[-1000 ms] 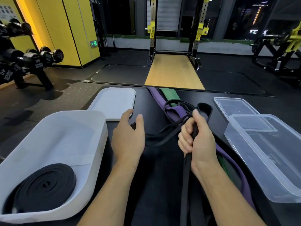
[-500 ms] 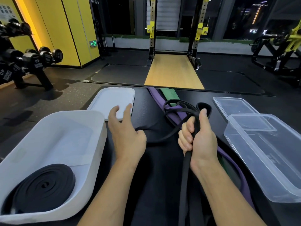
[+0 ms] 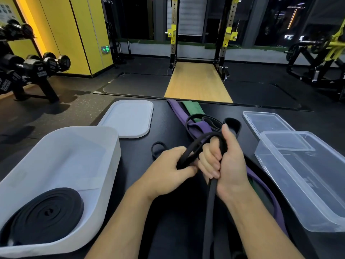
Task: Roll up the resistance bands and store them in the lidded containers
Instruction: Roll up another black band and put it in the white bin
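Observation:
A long black resistance band (image 3: 210, 206) runs from the near table edge up into my right hand (image 3: 227, 161), which is fisted around it. My left hand (image 3: 173, 167) pinches a loop of the same band just left of that fist. More of the band curls behind my hands. A purple band (image 3: 200, 126) and a green band (image 3: 192, 107) lie stretched across the dark table under it. A rolled black band (image 3: 46, 212) rests inside the white container (image 3: 110, 165) at left. Its white lid (image 3: 128, 116) lies flat behind it.
A clear plastic container (image 3: 291, 180) stands open at right, its clear lid (image 3: 267, 122) lying behind it. A small black loop (image 3: 158, 148) lies on the table near my left hand. Beyond the table are a dumbbell rack (image 3: 31, 70) and a squat rack (image 3: 201, 34).
My left hand has swung right from beside the white lid and closed on a loop of the black band next to my right fist. My right hand keeps its grip.

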Available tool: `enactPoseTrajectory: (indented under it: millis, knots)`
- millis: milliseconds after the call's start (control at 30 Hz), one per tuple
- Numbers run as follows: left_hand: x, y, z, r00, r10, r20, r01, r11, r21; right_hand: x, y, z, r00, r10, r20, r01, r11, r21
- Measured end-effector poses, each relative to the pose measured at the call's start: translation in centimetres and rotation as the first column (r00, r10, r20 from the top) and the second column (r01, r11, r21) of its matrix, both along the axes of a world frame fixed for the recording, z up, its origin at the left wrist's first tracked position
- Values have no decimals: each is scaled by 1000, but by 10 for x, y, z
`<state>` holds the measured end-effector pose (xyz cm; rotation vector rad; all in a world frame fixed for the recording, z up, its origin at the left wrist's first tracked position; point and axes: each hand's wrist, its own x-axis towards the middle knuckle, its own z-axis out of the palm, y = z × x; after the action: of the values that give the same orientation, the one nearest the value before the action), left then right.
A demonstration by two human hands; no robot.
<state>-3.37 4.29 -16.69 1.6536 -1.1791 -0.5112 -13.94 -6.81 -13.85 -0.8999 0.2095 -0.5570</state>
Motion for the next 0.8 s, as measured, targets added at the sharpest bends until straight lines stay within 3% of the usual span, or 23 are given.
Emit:
enactPoseTrajectory:
  millis: [67, 133, 333, 500, 633, 800]
  knots:
    - [-6, 2, 6, 983, -108, -149, 106, 994, -21, 1, -3, 0, 991, -129, -43, 128, 992, -20]
    - [-8, 5, 13, 962, -182, -203, 186, 983, -1, 4, -3, 1, 975, -217, -43, 213, 973, -87]
    - [-8, 3, 19, 921, -177, -348, 213, 975, 68, 11, 6, 4, 976, -212, -54, 204, 971, -124]
    - [-18, 0, 25, 922, -212, -323, 273, 949, 157, 11, -2, 4, 969, -246, -19, 246, 969, -13]
    - [-24, -6, 18, 902, -273, -334, 333, 933, 135, 13, -12, 0, 924, -353, -148, 353, 935, -23]
    - [-11, -5, 12, 869, -130, -477, 179, 982, 59, 21, -14, -3, 959, -225, -172, 228, 974, -5]
